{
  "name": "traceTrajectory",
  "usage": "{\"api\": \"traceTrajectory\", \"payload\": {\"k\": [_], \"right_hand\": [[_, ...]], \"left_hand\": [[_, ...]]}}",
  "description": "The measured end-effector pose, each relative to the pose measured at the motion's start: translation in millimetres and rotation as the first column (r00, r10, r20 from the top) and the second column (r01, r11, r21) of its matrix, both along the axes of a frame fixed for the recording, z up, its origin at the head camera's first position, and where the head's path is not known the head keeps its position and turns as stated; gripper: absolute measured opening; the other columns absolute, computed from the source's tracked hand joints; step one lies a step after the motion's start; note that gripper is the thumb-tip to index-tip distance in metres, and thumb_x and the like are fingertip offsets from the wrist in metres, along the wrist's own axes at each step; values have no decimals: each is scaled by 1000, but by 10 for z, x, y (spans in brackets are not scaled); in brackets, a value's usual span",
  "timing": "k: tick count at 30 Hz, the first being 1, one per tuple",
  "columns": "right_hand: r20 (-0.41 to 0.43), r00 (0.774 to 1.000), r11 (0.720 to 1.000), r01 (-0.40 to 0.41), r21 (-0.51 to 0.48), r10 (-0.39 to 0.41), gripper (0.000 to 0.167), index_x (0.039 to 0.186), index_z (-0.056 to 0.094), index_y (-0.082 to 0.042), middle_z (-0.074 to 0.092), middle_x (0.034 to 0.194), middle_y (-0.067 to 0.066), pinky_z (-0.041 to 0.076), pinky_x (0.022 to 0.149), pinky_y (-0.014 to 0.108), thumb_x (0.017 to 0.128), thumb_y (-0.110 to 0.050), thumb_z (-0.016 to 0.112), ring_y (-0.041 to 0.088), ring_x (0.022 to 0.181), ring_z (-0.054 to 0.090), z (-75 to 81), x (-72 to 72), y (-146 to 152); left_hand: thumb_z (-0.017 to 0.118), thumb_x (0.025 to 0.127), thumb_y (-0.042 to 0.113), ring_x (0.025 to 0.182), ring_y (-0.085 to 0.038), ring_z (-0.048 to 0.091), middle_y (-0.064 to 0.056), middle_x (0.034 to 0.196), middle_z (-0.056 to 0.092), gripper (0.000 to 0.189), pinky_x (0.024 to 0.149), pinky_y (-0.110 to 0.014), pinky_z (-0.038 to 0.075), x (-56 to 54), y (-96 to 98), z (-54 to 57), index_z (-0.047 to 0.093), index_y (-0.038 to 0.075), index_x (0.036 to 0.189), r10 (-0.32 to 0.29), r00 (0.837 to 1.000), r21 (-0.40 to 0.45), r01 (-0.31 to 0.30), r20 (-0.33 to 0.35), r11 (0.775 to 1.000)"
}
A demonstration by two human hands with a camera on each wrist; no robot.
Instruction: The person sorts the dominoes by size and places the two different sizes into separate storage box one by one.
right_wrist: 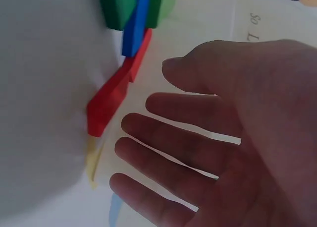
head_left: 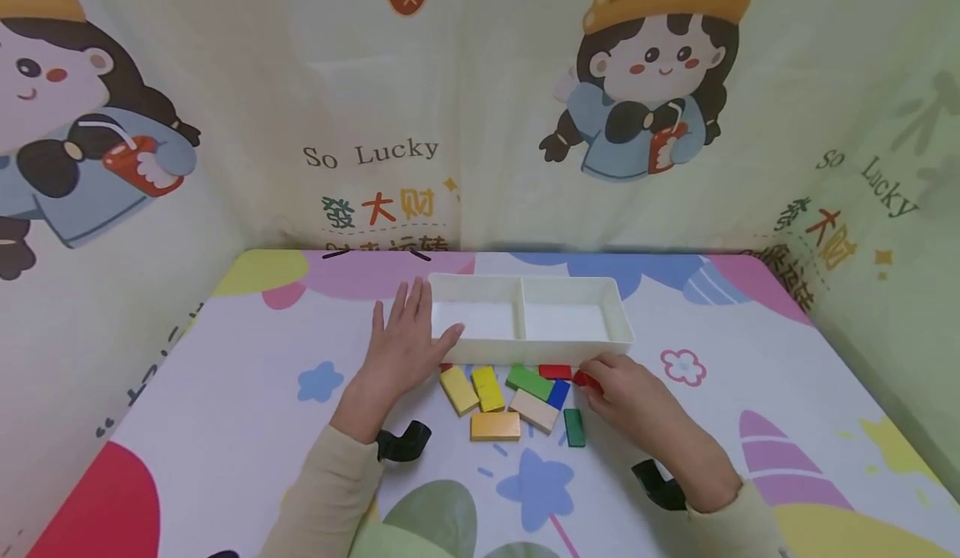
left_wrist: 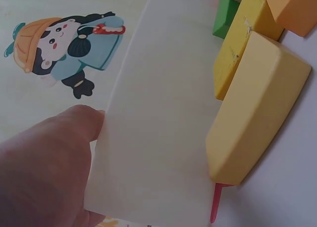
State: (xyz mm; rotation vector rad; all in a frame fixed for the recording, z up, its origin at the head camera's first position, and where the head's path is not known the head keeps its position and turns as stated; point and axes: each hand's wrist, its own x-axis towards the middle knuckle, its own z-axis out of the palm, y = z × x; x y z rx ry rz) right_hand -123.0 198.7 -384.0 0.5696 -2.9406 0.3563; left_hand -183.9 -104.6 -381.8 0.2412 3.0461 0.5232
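The tray (head_left: 525, 352) looks like smooth plastic. The blocks (head_left: 495, 426) look like painted wood, smooth and fairly matt, the bright yellow one (left_wrist: 238, 43) scuffed. The sleeve (head_left: 330, 491) is matt cloth.

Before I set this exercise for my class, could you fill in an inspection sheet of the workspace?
Surface: white tabletop with colourful printed shapes.
Job's things: white two-compartment tray; loose coloured blocks lying on its near side.
Clutter: nothing seen.
Hands: left hand at the tray's left end, thumb over the rim; right hand beside a red block, contact unclear.
Cables: nothing seen.
Surroundings: pale backdrop printed with cartoon figures and lettering.
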Motion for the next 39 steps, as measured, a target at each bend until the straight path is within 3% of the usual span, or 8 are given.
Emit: {"api": "traceTrajectory", "payload": {"k": [3, 11, 15, 22, 28, 33, 39], "right_hand": [[1, 1000, 1000, -10, 23, 10, 32, 112, 71, -8, 67, 109, 7, 59, 86, 38, 81, -11, 81, 22, 99, 65, -55, -6, -11], [-138, 988, 998, -63, 25, 66, 37, 111, 72, -7, 66, 107, 7, 60, 82, 37, 76, -8, 84, 22, 100, 66, -170, -28, -39], [-161, 984, 997, -71, 34, 75, 37, 108, 72, -8, 66, 102, 6, 60, 80, 35, 74, -7, 86, 21, 96, 66, -190, -30, -40], [-117, 992, 999, -49, 1, 48, 45, 115, 72, -10, 65, 111, 7, 59, 86, 38, 73, -6, 86, 24, 108, 64, -139, -13, -14], [-80, 995, 998, -66, -6, 65, 36, 108, 74, -7, 64, 103, 6, 60, 83, 35, 74, -6, 85, 21, 101, 62, -128, -17, 2], [-75, 994, 997, -78, -19, 76, 40, 112, 73, -7, 65, 108, 7, 59, 85, 36, 74, -4, 85, 21, 103, 62, -107, -20, 36], [-32, 999, 999, -36, -34, 35, 33, 105, 73, -7, 65, 104, 7, 61, 80, 36, 74, -3, 85, 21, 96, 61, 55, -19, 43]], "left_hand": [[42, 99, 59, 156, -33, -3, -14, 168, 2, 91, 121, -63, -1, 2, -4, -4, 2, 4, 159, -3, 1000, -7, 3, -5, 1000], [42, 99, 58, 156, -33, -3, -14, 168, 1, 91, 122, -63, -1, -25, -10, -2, 2, 4, 159, -1, 1000, -1, 1, -1, 1000], [41, 99, 59, 156, -32, -4, -14, 168, 0, 90, 122, -62, -1, -22, -18, 5, 1, 5, 159, 2, 1000, -5, -2, 8, 1000], [41, 99, 59, 156, -32, -3, -13, 168, 0, 90, 122, -62, -1, -32, -12, 14, 2, 4, 159, 4, 1000, 1, -4, 0, 1000], [42, 99, 58, 156, -33, -1, -15, 168, 2, 90, 122, -62, 1, -40, 2, 10, 3, 4, 159, 3, 1000, -8, -3, -12, 1000], [43, 99, 58, 156, -33, -1, -15, 168, 3, 90, 122, -63, 1, -18, 12, 11, 5, 3, 159, -1, 1000, -9, 1, -14, 1000], [46, 97, 58, 156, -33, 0, -15, 168, 4, 91, 122, -63, 2, -11, 5, 24, 10, 1, 158, 3, 999, -9, -3, -41, 1000]]}}
